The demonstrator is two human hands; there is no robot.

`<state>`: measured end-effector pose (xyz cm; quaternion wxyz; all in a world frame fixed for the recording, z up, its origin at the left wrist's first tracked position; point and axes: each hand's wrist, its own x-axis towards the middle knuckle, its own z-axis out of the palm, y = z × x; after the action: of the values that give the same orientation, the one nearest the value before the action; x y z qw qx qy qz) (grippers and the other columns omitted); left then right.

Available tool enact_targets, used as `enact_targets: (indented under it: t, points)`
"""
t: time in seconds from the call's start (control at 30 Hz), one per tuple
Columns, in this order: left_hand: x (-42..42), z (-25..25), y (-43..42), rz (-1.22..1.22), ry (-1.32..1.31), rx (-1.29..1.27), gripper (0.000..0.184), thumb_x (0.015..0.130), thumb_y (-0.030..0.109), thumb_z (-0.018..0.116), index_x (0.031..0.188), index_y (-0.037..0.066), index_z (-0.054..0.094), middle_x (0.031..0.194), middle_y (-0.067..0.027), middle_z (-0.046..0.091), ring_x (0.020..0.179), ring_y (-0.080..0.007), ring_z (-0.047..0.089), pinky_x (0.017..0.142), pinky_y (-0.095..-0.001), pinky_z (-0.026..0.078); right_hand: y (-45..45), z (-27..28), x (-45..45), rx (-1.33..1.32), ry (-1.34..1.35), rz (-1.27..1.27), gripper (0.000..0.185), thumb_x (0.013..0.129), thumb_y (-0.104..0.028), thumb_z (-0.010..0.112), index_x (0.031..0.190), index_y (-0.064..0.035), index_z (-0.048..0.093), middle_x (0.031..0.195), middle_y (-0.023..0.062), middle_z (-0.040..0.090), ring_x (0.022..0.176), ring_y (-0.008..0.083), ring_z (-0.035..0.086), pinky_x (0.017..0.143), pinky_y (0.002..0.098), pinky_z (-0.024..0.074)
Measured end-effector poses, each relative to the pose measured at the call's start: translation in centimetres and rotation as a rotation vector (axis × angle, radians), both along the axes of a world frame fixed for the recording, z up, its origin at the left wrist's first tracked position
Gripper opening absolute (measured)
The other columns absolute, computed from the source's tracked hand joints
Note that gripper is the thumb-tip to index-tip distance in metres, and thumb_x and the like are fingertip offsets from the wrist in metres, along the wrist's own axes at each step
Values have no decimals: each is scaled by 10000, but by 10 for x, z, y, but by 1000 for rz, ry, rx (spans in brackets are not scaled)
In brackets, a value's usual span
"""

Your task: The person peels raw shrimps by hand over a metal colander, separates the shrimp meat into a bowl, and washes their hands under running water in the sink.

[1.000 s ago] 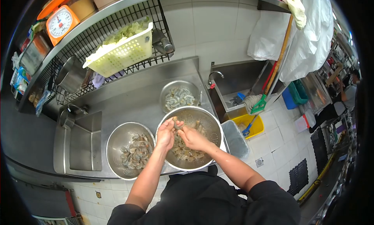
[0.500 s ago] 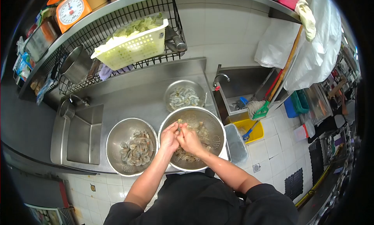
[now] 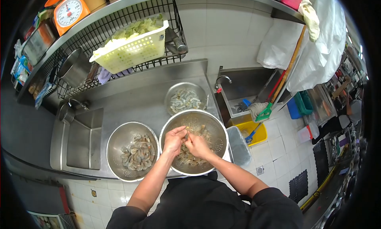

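My left hand (image 3: 174, 140) and my right hand (image 3: 196, 145) meet over the large perforated steel bowl (image 3: 223, 130). Both have their fingers closed; a shrimp seems pinched in the left one, while what the right one grips is too small to make out. Under them lie shrimp shells and pieces (image 3: 190, 157). To the left, a second perforated bowl (image 3: 112, 149) holds a heap of grey-brown unpeeled shrimp (image 3: 138, 153). Behind the large bowl, a smaller steel bowl (image 3: 168, 92) contains pale peeled shrimp (image 3: 185, 100).
A sink (image 3: 83, 143) is at the left end of the steel counter (image 3: 127, 102). Above hangs a wire rack with a basket (image 3: 131, 56) of leaves. To the right are a clear bin (image 3: 239, 147), a yellow bucket (image 3: 260, 134) and mop handles (image 3: 291, 62). A person (image 3: 355, 110) is far right.
My hands have drawn slightly apart at the fingertips and stay over the large bowl. The view has shifted a little. The bowls stand in the same places.
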<state>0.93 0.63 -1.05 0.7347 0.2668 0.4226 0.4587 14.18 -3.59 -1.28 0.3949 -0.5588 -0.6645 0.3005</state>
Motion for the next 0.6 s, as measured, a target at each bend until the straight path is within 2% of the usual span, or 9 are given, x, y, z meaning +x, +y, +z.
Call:
enact_targets:
  t: [0.07, 0.2, 0.27, 0.3, 0.37, 0.4, 0.47, 0.53, 0.6]
  points:
    - [1, -2, 1, 10, 53, 3, 247, 914, 23, 610, 1140, -74, 586, 977, -133, 653, 848, -189, 645, 712, -304, 536, -5, 5, 1, -36, 20, 41, 188, 840, -157, 562, 808, 28, 562, 726, 272, 608, 707, 454, 618, 634, 515, 477]
    - [-2, -7, 8, 77, -9, -15, 255, 921, 15, 595, 1158, -78, 573, 951, -141, 659, 805, -190, 652, 679, -297, 549, -14, 17, 8, -145, -16, 120, 194, 847, -161, 561, 816, 30, 579, 740, 267, 624, 715, 453, 623, 651, 516, 491]
    - [-7, -6, 14, 97, -25, -12, 258, 925, 14, 589, 1165, -79, 568, 950, -143, 660, 800, -191, 654, 673, -295, 554, -16, 19, 15, -162, -318, 269, 209, 865, -183, 578, 850, 24, 608, 783, 266, 642, 746, 452, 632, 685, 514, 505]
    - [-9, 1, 13, 33, 33, -6, 265, 926, 2, 571, 1178, -79, 561, 950, -141, 661, 805, -187, 657, 688, -291, 554, -14, 19, 21, -161, -321, 271, 209, 865, -183, 578, 850, 24, 608, 783, 266, 642, 746, 452, 632, 685, 514, 505]
    - [-13, 7, 8, -31, 96, -4, 273, 927, -10, 553, 1191, -80, 555, 950, -138, 663, 810, -183, 660, 703, -287, 554, -5, 19, 29, -232, -556, 256, 203, 890, -174, 577, 891, 24, 625, 829, 274, 649, 806, 449, 635, 725, 513, 507]
    - [-14, 7, 5, -65, 174, 39, 288, 925, -24, 531, 1206, -82, 546, 963, -139, 664, 811, -173, 662, 720, -282, 553, 2, 19, 29, -231, -555, 256, 203, 890, -174, 577, 891, 24, 625, 829, 274, 649, 806, 449, 635, 725, 513, 507]
    - [-13, 7, 0, -104, 255, 78, 304, 923, -38, 509, 1222, -85, 538, 977, -140, 666, 812, -164, 664, 737, -276, 552, 16, 19, 27, 64, -79, 21, 206, 906, -99, 550, 1042, 25, 641, 890, 271, 648, 865, 430, 641, 744, 473, 509]
    - [-8, 9, -4, -112, 287, 195, 314, 914, -55, 488, 1221, -90, 548, 952, -132, 681, 789, -137, 662, 727, -248, 541, 25, 22, 24, 135, -47, 40, 221, 907, -80, 540, 1071, 28, 643, 884, 261, 653, 851, 403, 655, 739, 447, 514]
    - [-9, 13, -8, -93, 344, 235, 294, 916, -51, 497, 1199, -94, 564, 926, -127, 687, 775, -132, 658, 712, -241, 534, 29, 28, 19, -24, -40, 97, 196, 903, -60, 543, 1041, 28, 651, 881, 247, 655, 814, 385, 661, 723, 416, 515]
